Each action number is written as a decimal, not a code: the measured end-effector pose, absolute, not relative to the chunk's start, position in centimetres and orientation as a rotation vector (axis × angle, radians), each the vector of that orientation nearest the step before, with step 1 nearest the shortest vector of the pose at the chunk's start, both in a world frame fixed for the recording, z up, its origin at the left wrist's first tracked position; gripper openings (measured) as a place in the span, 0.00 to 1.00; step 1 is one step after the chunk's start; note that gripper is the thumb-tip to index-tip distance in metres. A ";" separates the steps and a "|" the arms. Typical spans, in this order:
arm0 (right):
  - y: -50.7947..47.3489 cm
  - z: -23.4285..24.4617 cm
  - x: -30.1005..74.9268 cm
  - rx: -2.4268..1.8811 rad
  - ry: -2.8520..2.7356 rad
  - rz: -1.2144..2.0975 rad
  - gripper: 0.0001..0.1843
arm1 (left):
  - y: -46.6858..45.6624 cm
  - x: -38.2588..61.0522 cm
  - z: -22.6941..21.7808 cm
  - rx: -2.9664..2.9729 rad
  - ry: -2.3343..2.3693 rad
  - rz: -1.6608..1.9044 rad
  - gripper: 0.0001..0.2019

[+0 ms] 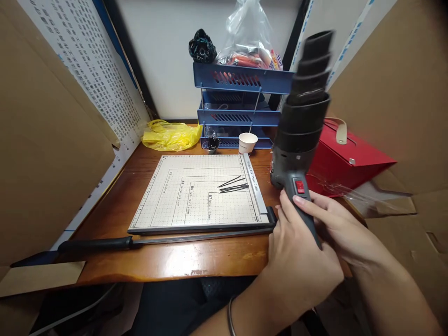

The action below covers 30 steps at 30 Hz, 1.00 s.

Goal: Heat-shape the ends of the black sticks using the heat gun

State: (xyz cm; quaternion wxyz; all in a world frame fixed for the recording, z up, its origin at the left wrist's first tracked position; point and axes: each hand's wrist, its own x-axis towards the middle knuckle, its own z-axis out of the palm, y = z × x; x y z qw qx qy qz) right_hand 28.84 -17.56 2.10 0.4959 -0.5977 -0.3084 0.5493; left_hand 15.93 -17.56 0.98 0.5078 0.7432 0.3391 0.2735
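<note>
head view: cardboard [45,140] flanks the wooden desk [224,261] before both hands [301,249] [338,221].

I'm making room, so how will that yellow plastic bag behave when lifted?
The yellow plastic bag will likely sag, given its loose crumples. It's probably light, since its film looks thin. Its shiny surface may feel slippery.

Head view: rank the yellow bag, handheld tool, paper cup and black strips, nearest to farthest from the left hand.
1. Handheld tool: touching the left hand
2. Black strips: on paper cutter, right side
3. Paper cup: back, near centre
4. Yellow bag: back left
</note>
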 end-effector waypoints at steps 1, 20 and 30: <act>-17.3 2.0 29.4 -1.433 -0.733 1.337 0.21 | -17.5 15.6 1.0 1.840 0.785 0.663 0.45; -14.5 -2.5 35.8 -1.434 -0.687 1.294 0.19 | -4.2 4.2 1.9 2.496 1.297 0.245 0.24; -14.2 -3.0 36.8 -1.440 -0.695 1.372 0.19 | -2.0 5.4 2.0 2.707 1.227 0.036 0.13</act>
